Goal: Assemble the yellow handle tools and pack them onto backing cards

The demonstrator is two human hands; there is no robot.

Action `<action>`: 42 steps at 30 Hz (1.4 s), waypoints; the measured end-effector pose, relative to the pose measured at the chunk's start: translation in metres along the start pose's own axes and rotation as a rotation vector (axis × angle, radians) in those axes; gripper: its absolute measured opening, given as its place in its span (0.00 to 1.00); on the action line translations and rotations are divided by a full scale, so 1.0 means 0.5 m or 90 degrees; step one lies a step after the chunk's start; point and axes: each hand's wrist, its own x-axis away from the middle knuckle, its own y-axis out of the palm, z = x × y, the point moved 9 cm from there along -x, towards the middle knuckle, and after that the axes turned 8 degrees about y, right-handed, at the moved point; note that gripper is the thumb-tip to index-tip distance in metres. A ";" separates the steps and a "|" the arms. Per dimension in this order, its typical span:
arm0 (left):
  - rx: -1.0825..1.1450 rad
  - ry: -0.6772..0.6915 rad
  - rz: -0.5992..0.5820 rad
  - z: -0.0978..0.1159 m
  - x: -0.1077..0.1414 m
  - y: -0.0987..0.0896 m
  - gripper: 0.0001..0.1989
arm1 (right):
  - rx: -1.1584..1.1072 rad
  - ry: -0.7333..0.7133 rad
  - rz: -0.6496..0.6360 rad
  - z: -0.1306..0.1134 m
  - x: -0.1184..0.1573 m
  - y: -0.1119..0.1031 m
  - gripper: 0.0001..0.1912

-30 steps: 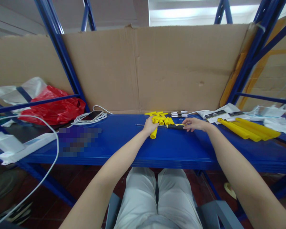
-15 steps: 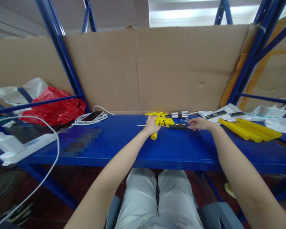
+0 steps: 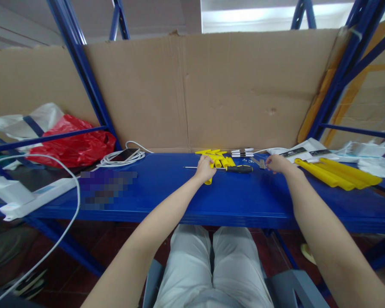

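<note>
My left hand (image 3: 206, 169) is closed around a short yellow tube (image 3: 208, 181), whose lower end sticks out below the fingers. A screwdriver (image 3: 239, 169) with a black handle lies on the blue table, its thin shaft passing by my left hand. To the right of the handle, my right hand (image 3: 276, 164) hovers low with bent, slightly parted fingers. Just left of those fingertips lies a small grey metal piece (image 3: 262, 164); contact cannot be made out. More yellow pieces (image 3: 224, 161) lie beyond my left hand.
White sticks with dark bands (image 3: 242, 152) and tiny bits lie at the back. Long yellow tubes (image 3: 336, 174) and printed packets (image 3: 303, 150) are on the right. Left are a phone with coiled white cable (image 3: 122, 159), a power strip (image 3: 51, 191) and a red bag (image 3: 73, 141). Cardboard (image 3: 192, 90) stands behind.
My right hand has moved right, away from the end of the screwdriver handle, exposing the grey metal piece. My left hand stays nearly in place with the yellow tube.
</note>
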 end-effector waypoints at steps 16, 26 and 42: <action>-0.049 0.049 0.001 0.022 0.002 -0.018 0.07 | -0.065 -0.029 0.179 -0.078 -0.034 -0.015 0.22; -0.073 0.025 -0.002 0.019 0.005 -0.028 0.08 | -0.089 0.010 0.174 -0.142 -0.118 -0.002 0.33; -0.030 0.031 0.012 0.020 0.004 -0.029 0.09 | -0.424 0.126 0.302 -0.090 -0.107 -0.053 0.25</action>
